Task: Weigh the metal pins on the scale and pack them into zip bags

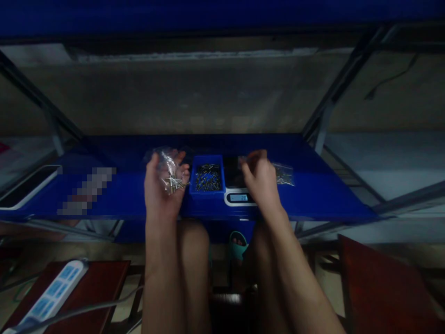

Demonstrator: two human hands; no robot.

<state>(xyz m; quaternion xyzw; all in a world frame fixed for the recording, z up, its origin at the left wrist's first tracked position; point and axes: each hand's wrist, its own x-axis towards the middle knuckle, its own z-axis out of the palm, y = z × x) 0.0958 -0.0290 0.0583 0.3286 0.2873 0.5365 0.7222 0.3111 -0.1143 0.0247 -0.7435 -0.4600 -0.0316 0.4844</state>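
Observation:
My left hand (162,185), palm up with curled fingers, holds a clear plastic bag (169,160) and several thin metal pins (175,182) like nails or rivets. It cannot be told whether these pins lie inside the bag. Just right of it stands a blue bin (192,189) with many similar pins (208,177). My right hand (260,174) is closed above a small digital scale (229,197), a bit of clear plastic showing at its fingertips. Beyond that hand lies a clear bag of metal pieces (285,174), partly hidden.
Everything stands on a blue table (313,197) under a blue upper shelf (222,16) on metal posts. A white-edged tablet-like device (28,185) lies at the left. Below, a power strip (57,290) rests on a brown stool (100,287); another brown seat (385,287) stands right.

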